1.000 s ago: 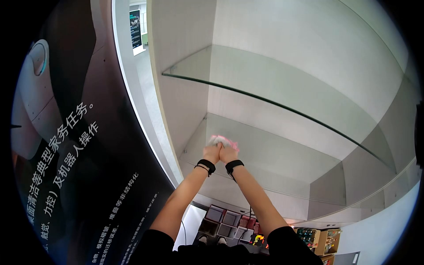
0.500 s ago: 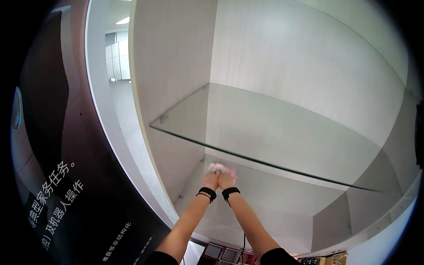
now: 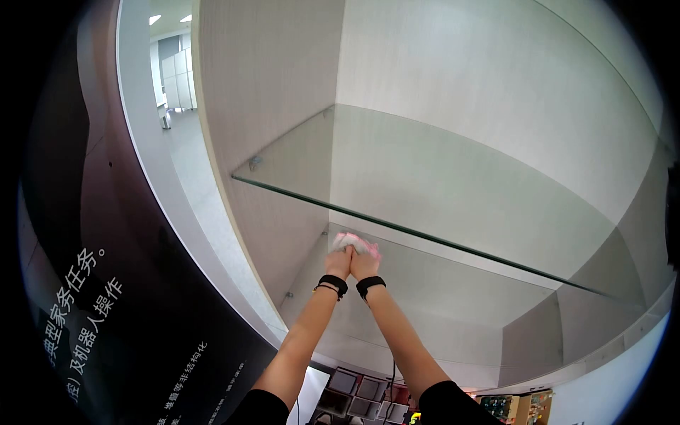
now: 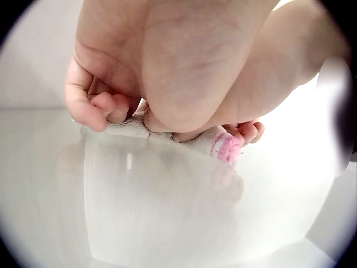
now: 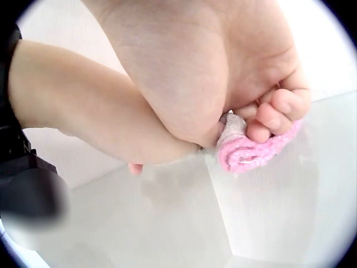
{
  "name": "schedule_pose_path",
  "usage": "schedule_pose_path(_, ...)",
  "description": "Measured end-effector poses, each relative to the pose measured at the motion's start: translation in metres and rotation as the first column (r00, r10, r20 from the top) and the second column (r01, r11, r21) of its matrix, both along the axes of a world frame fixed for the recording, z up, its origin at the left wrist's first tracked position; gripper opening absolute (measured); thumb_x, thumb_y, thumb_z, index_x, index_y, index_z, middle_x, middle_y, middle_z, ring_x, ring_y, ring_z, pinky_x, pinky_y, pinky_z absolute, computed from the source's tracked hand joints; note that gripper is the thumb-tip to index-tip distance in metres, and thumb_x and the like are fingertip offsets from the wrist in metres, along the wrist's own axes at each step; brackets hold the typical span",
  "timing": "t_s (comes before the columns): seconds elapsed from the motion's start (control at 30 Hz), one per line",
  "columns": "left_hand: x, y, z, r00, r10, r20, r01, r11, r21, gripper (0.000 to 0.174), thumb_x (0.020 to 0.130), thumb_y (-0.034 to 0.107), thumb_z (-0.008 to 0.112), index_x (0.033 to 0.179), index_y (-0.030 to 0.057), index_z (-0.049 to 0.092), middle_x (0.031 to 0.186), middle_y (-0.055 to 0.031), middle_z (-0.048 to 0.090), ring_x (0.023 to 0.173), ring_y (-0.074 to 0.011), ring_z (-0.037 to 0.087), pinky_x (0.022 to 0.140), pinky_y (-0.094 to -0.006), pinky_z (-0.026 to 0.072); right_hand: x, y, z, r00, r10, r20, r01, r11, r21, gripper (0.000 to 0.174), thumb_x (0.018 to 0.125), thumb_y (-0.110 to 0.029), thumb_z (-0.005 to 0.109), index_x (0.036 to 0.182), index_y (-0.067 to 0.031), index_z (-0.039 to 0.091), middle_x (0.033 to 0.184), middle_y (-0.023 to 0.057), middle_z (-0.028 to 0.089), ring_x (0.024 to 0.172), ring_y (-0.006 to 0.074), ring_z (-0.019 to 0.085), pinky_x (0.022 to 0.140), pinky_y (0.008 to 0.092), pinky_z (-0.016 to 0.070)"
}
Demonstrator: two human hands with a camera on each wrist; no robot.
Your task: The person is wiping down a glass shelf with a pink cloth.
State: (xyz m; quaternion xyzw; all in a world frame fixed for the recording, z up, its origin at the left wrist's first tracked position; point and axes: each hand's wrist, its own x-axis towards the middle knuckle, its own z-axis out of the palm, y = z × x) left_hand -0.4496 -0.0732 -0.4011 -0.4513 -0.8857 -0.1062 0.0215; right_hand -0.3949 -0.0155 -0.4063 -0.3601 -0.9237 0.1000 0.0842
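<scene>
A folded pink and white cloth [image 3: 356, 243] lies on the lower glass shelf [image 3: 439, 283], near its back left corner. Side by side, my left hand [image 3: 338, 263] and my right hand [image 3: 365, 263] grip it. In the left wrist view the fingers of my left hand [image 4: 167, 61] curl over the white part of the cloth [image 4: 131, 128], thumb on it. The right wrist view has my right hand [image 5: 223, 67] with fingertips curled round the pink rolled end [image 5: 251, 154]. The glass mirrors the hands faintly.
Above the hands runs the front edge of an upper glass shelf [image 3: 425, 237]. A pale side panel [image 3: 262, 85] stands at the left, beside a black printed banner [image 3: 142, 283]. Bins [image 3: 343, 382] and a wooden shelf unit with small items [image 3: 535, 407] are below.
Since half a second ago, the hands and cloth appear slightly higher in the head view, as does the upper shelf; the view itself has shifted. Both hands still grip the cloth.
</scene>
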Motion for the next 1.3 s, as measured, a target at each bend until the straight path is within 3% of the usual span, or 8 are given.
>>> schedule_pose_path(0.23,0.03,-0.043,0.014,1.0,-0.006,0.021,0.008,0.998,-0.057,0.029,0.072,0.016,0.038,0.1,0.0089,0.032,0.077,-0.0081,0.055,0.067,-0.023,0.054,0.056,-0.0325,0.0432,0.031,-0.039,0.021,0.989,0.098,0.113,-0.094,0.995,-0.042,0.033,0.077,-0.031,0.024,0.103,-0.0211,0.043,0.093,0.0093,0.051,0.103,0.0354,0.03,0.086,0.046,0.0139)
schedule_pose_path(0.43,0.054,-0.096,0.013,0.997,-0.044,-0.057,0.042,0.998,-0.037,0.029,0.072,0.016,0.038,0.099,0.0079,0.034,0.071,-0.0079,0.055,0.062,-0.0222,0.055,0.049,-0.0328,0.0432,0.053,-0.082,0.008,0.967,0.224,-0.125,-0.193,0.956,0.223,0.036,0.078,-0.025,0.021,0.085,-0.0103,0.053,0.063,0.0098,0.056,0.058,0.0247,0.054,0.058,0.0363,0.0392)
schedule_pose_path(0.5,0.058,-0.113,0.012,0.998,-0.06,-0.027,0.058,0.997,-0.057,0.033,0.069,0.019,0.04,0.1,0.009,0.034,0.071,-0.0111,0.055,0.062,-0.0245,0.055,0.05,-0.0353,0.0429,0.058,-0.098,0.006,0.982,0.188,-0.026,-0.186,0.98,0.066,0.028,0.077,-0.023,0.026,0.088,-0.0133,0.049,0.064,0.0081,0.056,0.063,0.023,0.054,0.076,0.0413,0.0304)
schedule_pose_path(0.63,0.077,-0.147,0.014,0.983,-0.116,-0.141,0.117,0.993,0.001,0.028,0.069,0.015,0.039,0.095,0.0041,0.034,0.058,-0.0076,0.054,0.052,-0.0235,0.054,0.045,-0.0327,0.0423,0.075,-0.128,0.006,0.981,0.187,-0.04,-0.184,0.98,0.072,0.025,0.076,-0.02,0.027,0.088,-0.0118,0.048,0.061,0.0084,0.055,0.055,0.0229,0.054,0.058,0.0374,0.0392)
schedule_pose_path(0.77,0.099,-0.156,0.018,0.984,-0.129,-0.126,0.116,0.987,-0.107,0.028,0.069,0.013,0.04,0.094,0.0033,0.033,0.06,-0.0087,0.055,0.055,-0.0251,0.055,0.047,-0.0333,0.0425,0.101,-0.142,0.006,0.98,0.167,-0.105,-0.167,0.986,0.002,0.036,0.079,-0.024,0.02,0.086,-0.0071,0.051,0.061,0.0089,0.056,0.061,0.0239,0.053,0.076,0.0377,0.0307)
schedule_pose_path(0.93,0.144,-0.121,0.02,0.944,-0.325,-0.057,0.319,0.943,-0.101,0.032,0.068,0.016,0.043,0.092,-0.0009,0.031,0.061,-0.014,0.054,0.056,-0.0278,0.054,0.049,-0.0378,0.0419,0.157,-0.109,-0.004,0.774,0.237,-0.587,-0.093,0.96,0.265,0.026,0.076,-0.02,0.03,0.087,-0.0068,0.05,0.064,0.0082,0.056,0.068,0.0256,0.052,0.084,0.0392,0.0241)
schedule_pose_path(1.0,0.168,-0.094,0.008,0.892,-0.442,-0.094,0.441,0.897,-0.034,0.036,0.066,0.016,0.046,0.094,-0.002,0.03,0.06,-0.0151,0.054,0.055,-0.0282,0.054,0.048,-0.0372,0.0416,0.208,-0.097,0.014,0.98,0.175,-0.096,-0.156,0.972,0.174,0.023,0.072,-0.018,0.036,0.086,-0.0068,0.05,0.065,0.0076,0.056,0.068,0.0257,0.053,0.086,0.0408,0.0208)
schedule_pose_path(1.3,0.259,-0.023,0.004,0.811,-0.573,-0.117,0.581,0.811,0.061,0.038,0.065,0.015,0.048,0.097,-0.0009,0.034,0.065,-0.0138,0.054,0.06,-0.0269,0.053,0.049,-0.0361,0.0418,0.299,-0.059,0.019,0.98,-0.192,-0.055,0.198,0.973,0.121,0.036,0.069,-0.017,0.042,0.102,-0.0053,0.038,0.064,0.0095,0.056,0.055,0.0217,0.055,0.049,0.0319,0.0433)
